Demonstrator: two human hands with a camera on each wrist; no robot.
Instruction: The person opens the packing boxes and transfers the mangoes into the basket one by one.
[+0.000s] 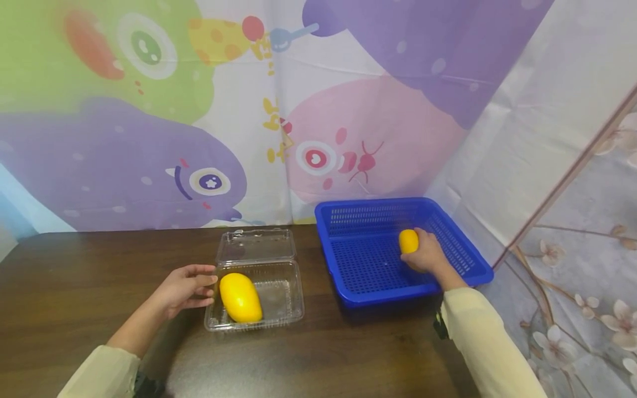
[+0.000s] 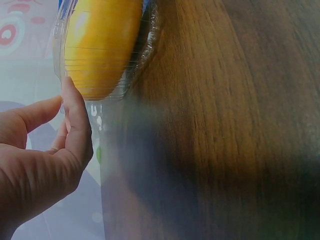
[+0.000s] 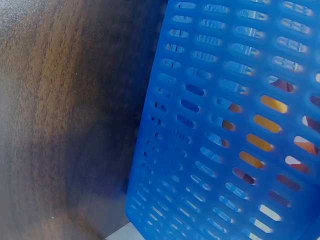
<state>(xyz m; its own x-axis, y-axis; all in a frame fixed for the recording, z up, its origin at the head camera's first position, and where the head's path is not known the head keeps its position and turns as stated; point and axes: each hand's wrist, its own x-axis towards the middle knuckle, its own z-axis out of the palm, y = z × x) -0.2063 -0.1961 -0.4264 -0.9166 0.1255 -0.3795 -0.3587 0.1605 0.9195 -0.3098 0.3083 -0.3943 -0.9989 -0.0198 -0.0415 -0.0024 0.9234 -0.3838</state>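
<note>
A yellow mango lies in the left part of a clear plastic clamshell box, whose lid is folded back toward the wall. My left hand is at the box's left side, its fairly straight fingers right at the rim. In the left wrist view, the fingertips are by the box's end wall. My right hand reaches into a blue plastic basket and grips a second, smaller-looking mango. Through the basket's slots, the right wrist view shows bits of that yellow mango; most of the hand is hidden.
Both containers stand on a dark wood table, the basket to the right of the box. Behind them hangs a cartoon-print cloth. A flower-patterned cloth borders the right side, close to the basket.
</note>
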